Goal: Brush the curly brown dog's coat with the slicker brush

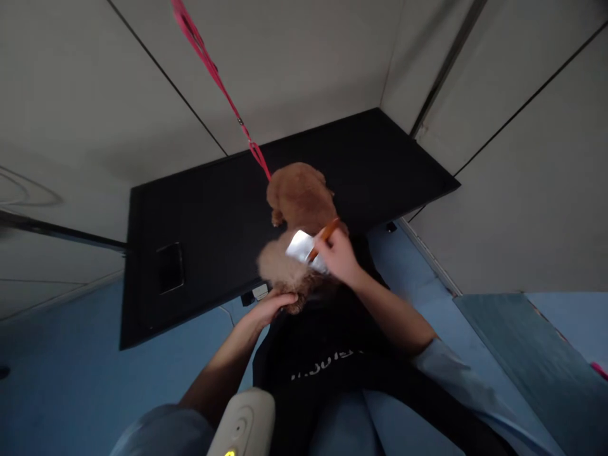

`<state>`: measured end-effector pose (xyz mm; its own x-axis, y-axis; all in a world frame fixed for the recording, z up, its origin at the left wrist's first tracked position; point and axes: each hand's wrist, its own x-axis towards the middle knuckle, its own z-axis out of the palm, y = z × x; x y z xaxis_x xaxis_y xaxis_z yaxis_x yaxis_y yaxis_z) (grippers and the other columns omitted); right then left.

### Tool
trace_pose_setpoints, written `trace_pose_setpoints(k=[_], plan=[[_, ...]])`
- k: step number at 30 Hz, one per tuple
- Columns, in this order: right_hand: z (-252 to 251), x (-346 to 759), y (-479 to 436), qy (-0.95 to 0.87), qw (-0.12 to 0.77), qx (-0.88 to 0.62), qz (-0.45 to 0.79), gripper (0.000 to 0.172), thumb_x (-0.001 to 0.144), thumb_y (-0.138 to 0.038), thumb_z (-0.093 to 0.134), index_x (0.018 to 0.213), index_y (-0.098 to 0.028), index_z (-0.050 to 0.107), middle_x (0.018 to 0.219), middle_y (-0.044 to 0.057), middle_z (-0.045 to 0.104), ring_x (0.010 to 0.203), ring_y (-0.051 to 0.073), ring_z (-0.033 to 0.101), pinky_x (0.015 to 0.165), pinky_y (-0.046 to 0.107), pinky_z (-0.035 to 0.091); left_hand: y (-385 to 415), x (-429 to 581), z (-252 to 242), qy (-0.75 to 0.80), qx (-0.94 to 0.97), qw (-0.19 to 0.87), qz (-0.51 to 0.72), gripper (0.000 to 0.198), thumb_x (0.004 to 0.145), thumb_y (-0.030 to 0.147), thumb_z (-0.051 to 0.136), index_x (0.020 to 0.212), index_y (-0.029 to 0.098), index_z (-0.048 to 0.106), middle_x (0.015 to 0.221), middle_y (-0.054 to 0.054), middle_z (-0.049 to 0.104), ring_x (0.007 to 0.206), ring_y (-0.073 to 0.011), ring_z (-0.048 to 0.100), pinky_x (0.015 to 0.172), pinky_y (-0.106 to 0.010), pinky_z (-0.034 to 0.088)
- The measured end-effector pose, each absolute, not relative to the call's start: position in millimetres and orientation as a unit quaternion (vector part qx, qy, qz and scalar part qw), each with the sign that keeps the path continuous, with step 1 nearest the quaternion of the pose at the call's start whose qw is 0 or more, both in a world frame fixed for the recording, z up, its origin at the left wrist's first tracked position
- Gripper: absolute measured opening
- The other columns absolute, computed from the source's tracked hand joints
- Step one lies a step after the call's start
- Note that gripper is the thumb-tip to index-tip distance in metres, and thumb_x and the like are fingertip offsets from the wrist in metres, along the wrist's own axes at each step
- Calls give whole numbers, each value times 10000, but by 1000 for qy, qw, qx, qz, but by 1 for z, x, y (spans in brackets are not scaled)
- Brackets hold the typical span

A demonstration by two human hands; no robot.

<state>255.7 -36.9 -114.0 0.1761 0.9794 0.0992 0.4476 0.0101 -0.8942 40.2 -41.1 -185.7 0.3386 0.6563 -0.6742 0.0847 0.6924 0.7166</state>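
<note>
A curly brown dog is on a black grooming table, its body close to the near edge. My right hand is closed around the orange-brown handle of a slicker brush. The brush's shiny pale head lies against the dog's lighter, fluffy fur, and its bristles are hidden. Below the brush, my left hand grips a darker, curly-furred part of the dog at the table edge; which body part it is, I cannot tell. A pink leash runs from the upper left down to the dog.
A dark phone-like rectangle lies on the table's left part. Grey wall panels stand behind the table, and the floor is blue. A black apron covers my front. A white device shows at the bottom.
</note>
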Motion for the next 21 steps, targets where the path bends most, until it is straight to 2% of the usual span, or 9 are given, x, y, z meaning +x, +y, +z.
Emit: trace_pose_setpoints(k=[3, 7, 10, 11, 12, 15, 16, 19, 21], plan=[[-110, 258, -32, -519, 504, -651, 231, 177, 881, -313, 454, 934, -161, 527, 891, 84, 629, 855, 183, 616, 796, 318, 481, -47, 56, -183, 528, 288, 765, 230, 445, 462, 239, 790, 894, 210, 685, 842, -51, 726, 789, -241, 677, 717, -328, 530], [-98, 266, -23, -575, 474, -593, 306, 164, 817, -349, 560, 849, -188, 553, 762, 25, 628, 716, 157, 613, 688, 280, 490, -42, 85, -183, 508, 250, 754, 333, 409, 493, 265, 757, 884, 206, 650, 786, -20, 699, 686, -171, 642, 674, -294, 520], [-84, 273, -12, -502, 563, -613, 235, 185, 877, -347, 467, 917, -181, 538, 834, 47, 639, 750, 154, 616, 720, 297, 493, -40, 102, -185, 515, 249, 733, 368, 395, 492, 265, 747, 862, 184, 637, 757, -11, 683, 665, -150, 626, 632, -269, 503], [-79, 273, -9, -511, 567, -606, 222, 191, 882, -349, 467, 939, -180, 535, 863, 52, 642, 775, 157, 618, 732, 300, 491, -40, 106, -186, 515, 249, 730, 373, 380, 499, 262, 746, 852, 177, 637, 743, -11, 680, 649, -143, 620, 621, -262, 496], [-75, 271, -7, -550, 540, -595, 229, 190, 872, -355, 497, 938, -182, 538, 865, 49, 643, 782, 160, 618, 731, 297, 488, -42, 110, -188, 511, 250, 728, 382, 357, 504, 252, 744, 835, 172, 638, 726, -9, 677, 630, -135, 613, 611, -254, 488], [-65, 263, -1, -676, 358, -584, 271, 183, 814, -354, 604, 842, -182, 550, 773, 32, 631, 722, 170, 610, 683, 285, 469, -47, 120, -194, 484, 264, 733, 399, 292, 511, 228, 742, 778, 157, 644, 710, -18, 675, 614, -126, 600, 590, -234, 459], [-62, 262, 1, -681, 326, -602, 259, 178, 822, -351, 598, 837, -180, 550, 777, 39, 630, 730, 178, 612, 687, 289, 464, -48, 123, -196, 480, 266, 734, 400, 295, 511, 225, 744, 782, 155, 650, 729, -24, 682, 629, -130, 604, 590, -234, 454], [-57, 265, 6, -646, 350, -654, 178, 178, 885, -339, 509, 919, -170, 550, 915, 83, 638, 859, 202, 621, 760, 311, 460, -50, 129, -199, 490, 262, 731, 396, 341, 514, 222, 744, 840, 155, 671, 804, -46, 703, 710, -167, 633, 642, -260, 470], [-57, 269, 7, -683, 333, -626, 173, 183, 872, -353, 528, 914, -175, 551, 924, 80, 638, 872, 204, 617, 765, 308, 459, -49, 131, -199, 492, 273, 731, 386, 332, 506, 211, 736, 827, 153, 674, 808, -56, 704, 762, -193, 645, 694, -286, 484]])
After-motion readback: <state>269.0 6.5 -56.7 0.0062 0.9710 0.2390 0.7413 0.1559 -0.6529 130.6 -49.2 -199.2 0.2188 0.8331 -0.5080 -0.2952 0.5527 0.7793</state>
